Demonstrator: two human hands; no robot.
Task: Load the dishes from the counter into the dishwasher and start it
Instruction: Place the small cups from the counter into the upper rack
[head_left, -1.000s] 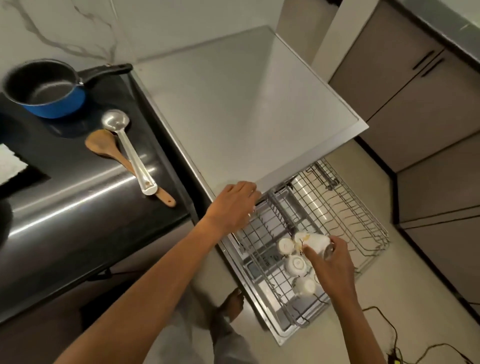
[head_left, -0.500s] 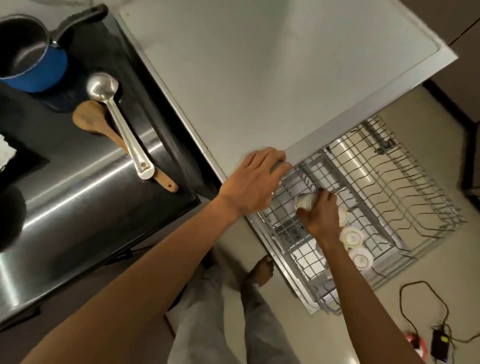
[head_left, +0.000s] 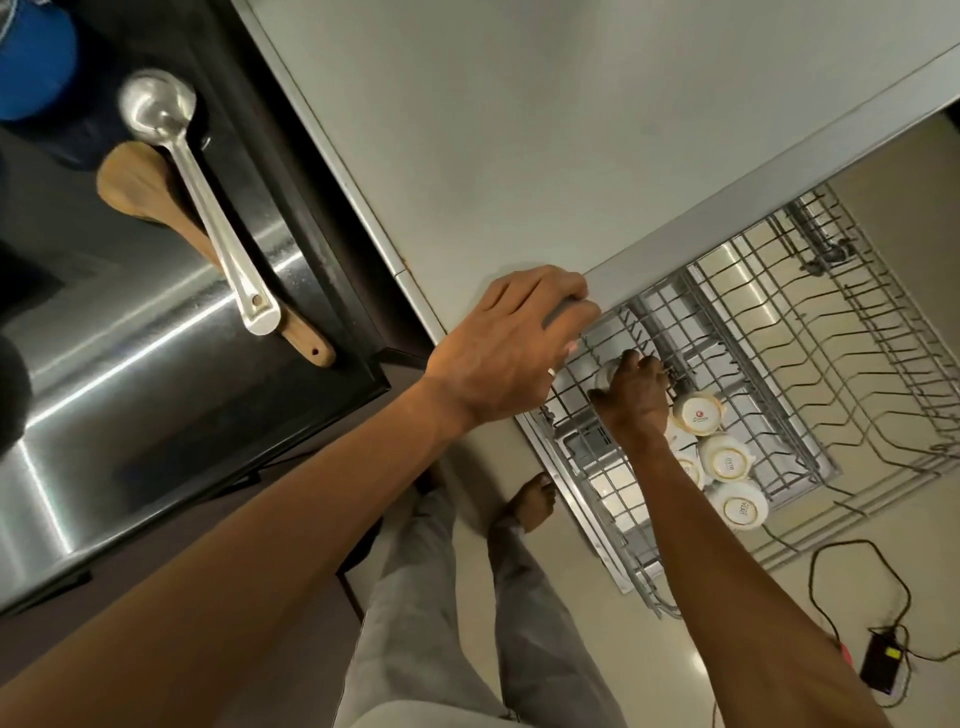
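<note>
Four or so white cups (head_left: 698, 413) already upturned in the pulled-out rack (head_left: 810, 364); right hand (head_left: 636, 395) closed around another cup (head_left: 605, 373), setting it beside them. Left hand (head_left: 511, 345) braced, fingers curled over the worktop (head_left: 519, 130) edge. Ladle (head_left: 202, 202) and wooden spatula (head_left: 156, 192) still unloaded; starting still ahead.

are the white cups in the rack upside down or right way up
Upside down. The three clearly seen white cups in the rack show their ringed, printed bases facing up. The cup under the right hand is too hidden to tell.

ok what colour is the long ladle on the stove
Shiny silver metal ladle, lying across the wooden spatula; head view.
</note>
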